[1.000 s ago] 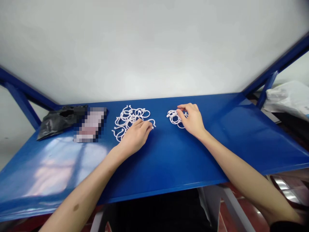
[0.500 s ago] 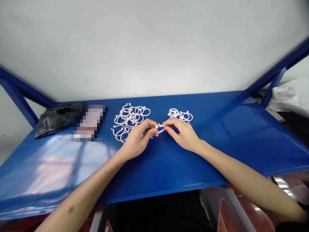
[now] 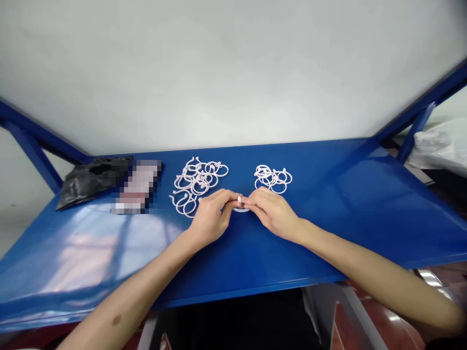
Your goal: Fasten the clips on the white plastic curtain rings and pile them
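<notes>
My left hand (image 3: 211, 216) and my right hand (image 3: 272, 213) meet at the middle of the blue shelf (image 3: 328, 214), fingertips pinched together on one white plastic ring (image 3: 241, 204). Only its ends and lower arc show between the fingers. Behind my left hand lies a loose pile of open white rings (image 3: 197, 182). Behind my right hand sits a smaller cluster of closed white rings (image 3: 273, 177).
A crumpled black plastic bag (image 3: 85, 182) and a blurred rectangular packet (image 3: 136, 187) lie at the shelf's left rear. Blue frame struts rise at both sides. A white bag (image 3: 441, 146) rests beyond the right strut. A pale wall backs the shelf.
My left hand took a ring from the left pile, my right hand left the small cluster, and both came together on that ring, now pressing its ends closer and lower.
</notes>
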A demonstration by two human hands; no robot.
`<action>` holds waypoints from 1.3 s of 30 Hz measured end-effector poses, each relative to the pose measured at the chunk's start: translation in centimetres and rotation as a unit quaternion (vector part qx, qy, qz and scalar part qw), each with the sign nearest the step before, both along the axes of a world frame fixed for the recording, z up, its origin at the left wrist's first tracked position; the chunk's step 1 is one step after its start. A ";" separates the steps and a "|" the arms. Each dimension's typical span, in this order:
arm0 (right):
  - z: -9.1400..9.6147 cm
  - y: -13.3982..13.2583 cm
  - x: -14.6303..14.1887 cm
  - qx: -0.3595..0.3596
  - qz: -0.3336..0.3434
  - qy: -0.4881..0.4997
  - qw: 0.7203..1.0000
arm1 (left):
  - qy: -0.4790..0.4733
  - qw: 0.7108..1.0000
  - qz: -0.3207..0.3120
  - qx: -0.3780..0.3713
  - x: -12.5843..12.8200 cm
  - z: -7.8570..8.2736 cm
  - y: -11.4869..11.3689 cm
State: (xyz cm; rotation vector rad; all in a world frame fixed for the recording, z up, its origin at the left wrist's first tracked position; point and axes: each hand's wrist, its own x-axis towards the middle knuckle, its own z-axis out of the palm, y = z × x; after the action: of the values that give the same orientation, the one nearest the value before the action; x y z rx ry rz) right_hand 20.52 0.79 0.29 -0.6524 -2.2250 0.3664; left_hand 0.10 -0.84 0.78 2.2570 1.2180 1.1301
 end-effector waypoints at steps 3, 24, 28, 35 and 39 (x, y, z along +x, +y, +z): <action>0.3 0.6 0.1 0.018 -0.029 -0.018 0.999 | 0.056 0.998 -0.005 0.009 -0.4 0.2 0.6; 0.3 4.8 3.7 0.073 -0.309 -0.067 0.946 | 0.321 0.921 0.215 0.043 -7.8 0.5 4.9; 0.4 3.7 2.7 0.074 -0.261 -0.093 0.958 | 0.327 0.922 0.205 0.027 -7.7 0.4 4.8; 0.6 2.6 1.7 0.074 -0.197 -0.091 0.973 | 0.255 0.940 0.226 0.016 -6.7 1.6 4.5; 0.8 1.7 1.0 0.056 -0.123 -0.069 0.988 | 0.146 0.969 0.197 0.029 -4.4 2.5 3.2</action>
State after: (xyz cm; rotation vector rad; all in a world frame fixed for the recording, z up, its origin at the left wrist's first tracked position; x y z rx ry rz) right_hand 21.48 2.49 1.14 -0.9034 -2.2418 0.0721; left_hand -4.31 2.38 3.25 2.3494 1.8379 0.9910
